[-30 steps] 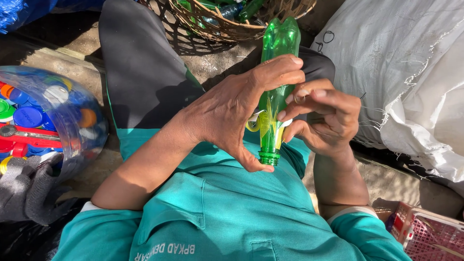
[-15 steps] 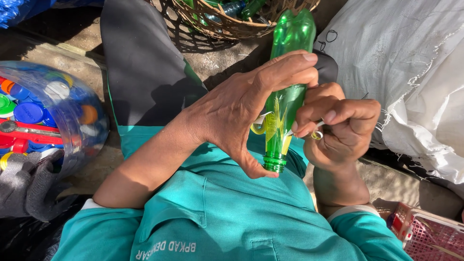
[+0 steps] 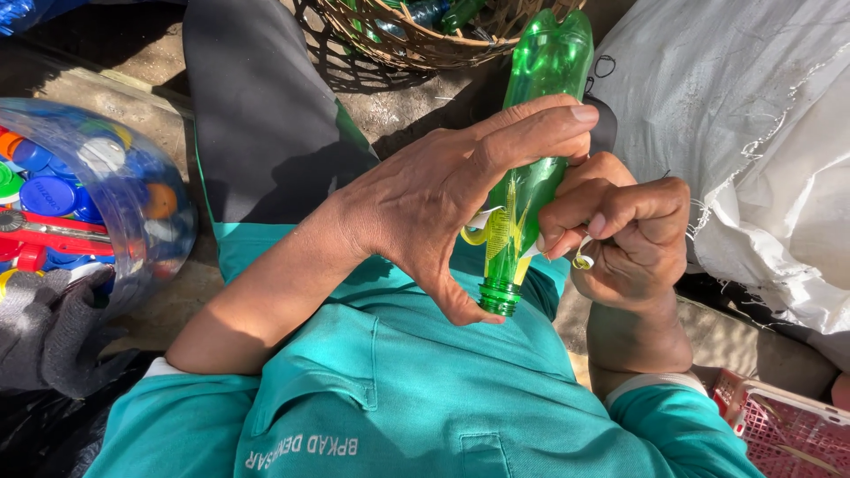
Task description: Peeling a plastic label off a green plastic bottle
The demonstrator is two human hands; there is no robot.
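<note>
A green plastic bottle (image 3: 542,106) without a cap points its open neck toward my chest. My left hand (image 3: 443,195) wraps around its middle, fingers over the top and thumb near the neck. My right hand (image 3: 624,230) pinches a strip of white and yellow label (image 3: 580,257) that is coming off the bottle's side. More torn label (image 3: 485,228) curls between my left palm and the bottle.
A clear plastic tub (image 3: 84,204) of coloured bottle caps with a red tool stands at the left. A woven basket (image 3: 416,44) holding bottles lies ahead. A big white sack (image 3: 753,133) fills the right. A pink crate (image 3: 779,425) sits at the lower right.
The bottle has shifted up and to the right in my hands. My right hand has pulled the label strip further away from the bottle's side.
</note>
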